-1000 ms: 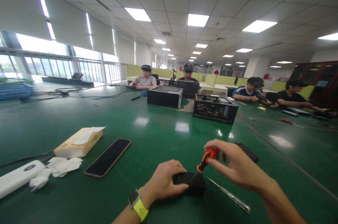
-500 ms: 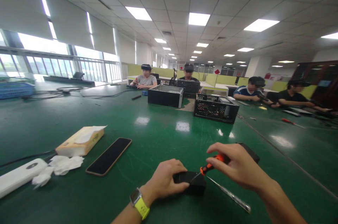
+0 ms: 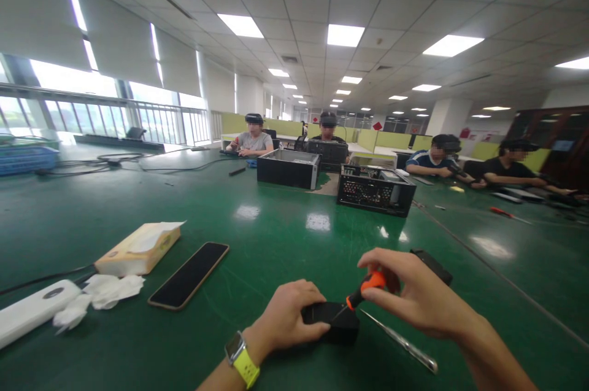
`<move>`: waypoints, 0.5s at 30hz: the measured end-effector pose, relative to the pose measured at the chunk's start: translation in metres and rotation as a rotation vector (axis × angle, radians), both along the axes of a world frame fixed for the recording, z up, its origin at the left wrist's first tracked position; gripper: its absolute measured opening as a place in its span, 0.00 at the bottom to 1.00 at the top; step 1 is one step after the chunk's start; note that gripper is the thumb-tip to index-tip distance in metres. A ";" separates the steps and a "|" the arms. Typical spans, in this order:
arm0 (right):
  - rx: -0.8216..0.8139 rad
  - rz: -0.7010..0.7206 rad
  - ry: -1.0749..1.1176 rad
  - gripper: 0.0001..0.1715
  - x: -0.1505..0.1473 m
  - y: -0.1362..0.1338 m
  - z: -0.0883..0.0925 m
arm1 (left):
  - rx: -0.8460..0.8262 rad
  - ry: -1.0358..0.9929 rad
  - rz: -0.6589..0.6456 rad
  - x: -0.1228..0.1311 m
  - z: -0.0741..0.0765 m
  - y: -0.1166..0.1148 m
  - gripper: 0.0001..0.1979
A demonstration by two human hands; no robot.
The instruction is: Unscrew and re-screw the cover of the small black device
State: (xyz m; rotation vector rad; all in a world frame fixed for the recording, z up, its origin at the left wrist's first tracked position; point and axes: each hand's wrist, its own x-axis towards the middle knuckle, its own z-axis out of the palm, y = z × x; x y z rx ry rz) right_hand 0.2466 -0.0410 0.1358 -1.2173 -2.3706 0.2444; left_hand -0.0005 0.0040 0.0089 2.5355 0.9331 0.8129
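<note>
On the green table my left hand (image 3: 293,315) grips a small black box-shaped part (image 3: 343,323) by its left end, thumb at the near side. My right hand (image 3: 405,290) holds an orange-and-black screwdriver (image 3: 373,282), fingers curled round its handle. The screwdriver is tilted, and its thin shaft comes down onto the top of the black part; the exact tip is hard to make out. A second, silver screwdriver (image 3: 405,345) lies on the table just right of the part. Behind my right hand rests another dark block (image 3: 432,265), partly hidden.
A phone (image 3: 189,275), a tissue pack (image 3: 140,248), crumpled tissues (image 3: 108,293) and a white device (image 3: 34,311) lie on the left. Open computer cases (image 3: 288,173) stand farther back. Several co-workers sit at the far side. A red screwdriver (image 3: 501,212) lies at the right.
The screwdriver handle has turned slightly in my right hand, whose fingers have shifted a little. My left hand still holds the black part in the same place.
</note>
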 end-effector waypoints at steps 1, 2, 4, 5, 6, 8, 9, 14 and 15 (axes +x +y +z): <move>0.007 -0.032 -0.028 0.11 0.000 0.000 0.000 | 0.001 0.002 0.002 0.000 0.000 0.000 0.15; 0.020 -0.057 -0.043 0.12 0.000 0.001 -0.001 | 0.001 0.002 0.004 0.000 0.000 0.000 0.15; 0.042 -0.055 -0.021 0.12 0.000 0.002 -0.002 | 0.002 0.002 0.005 0.000 0.000 0.000 0.15; 0.041 -0.029 0.007 0.12 0.000 0.001 -0.003 | 0.004 0.003 0.004 0.000 0.000 0.000 0.15; 0.031 0.000 0.029 0.13 0.000 0.001 -0.002 | 0.007 0.004 0.001 0.000 0.000 0.000 0.15; 0.008 0.018 0.028 0.13 -0.001 -0.001 -0.001 | 0.013 0.005 -0.003 0.000 -0.001 0.001 0.14; 0.007 0.002 0.008 0.12 0.000 -0.002 0.001 | 0.014 0.006 -0.002 0.000 -0.002 0.001 0.14; 0.072 -0.121 0.080 0.17 0.020 0.016 -0.002 | -0.005 0.003 0.009 0.000 -0.003 0.002 0.14; 0.098 -0.174 0.162 0.19 0.028 0.024 -0.008 | -0.008 0.000 0.010 0.000 -0.003 0.001 0.15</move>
